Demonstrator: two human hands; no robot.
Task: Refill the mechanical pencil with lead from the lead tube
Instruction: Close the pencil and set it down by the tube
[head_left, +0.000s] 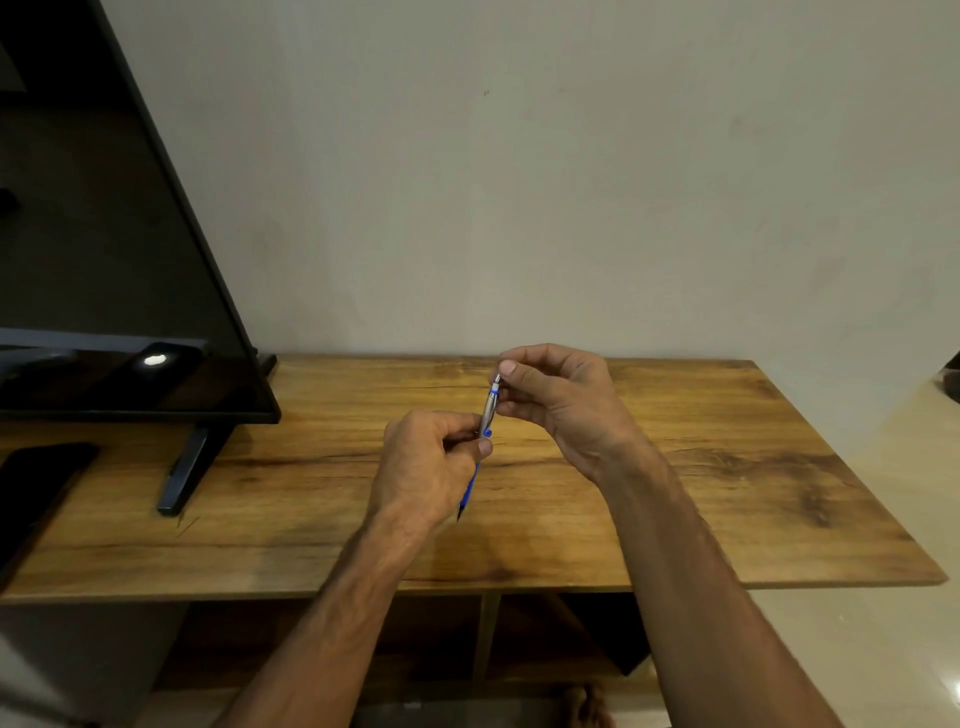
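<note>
A mechanical pencil (488, 410) with a silver upper barrel and a blue lower part is held above the wooden table (727, 467), its dark tip pointing down towards me. My left hand (426, 467) is closed around its middle. My right hand (561, 400) pinches the pencil's top end between thumb and forefinger. No lead tube is visible; whether my right hand hides one I cannot tell.
A dark flat screen (104, 260) on a stand (182, 478) fills the left side of the table. A black flat object (36, 483) lies at the far left. A plain wall rises behind. Open shelves sit under the tabletop.
</note>
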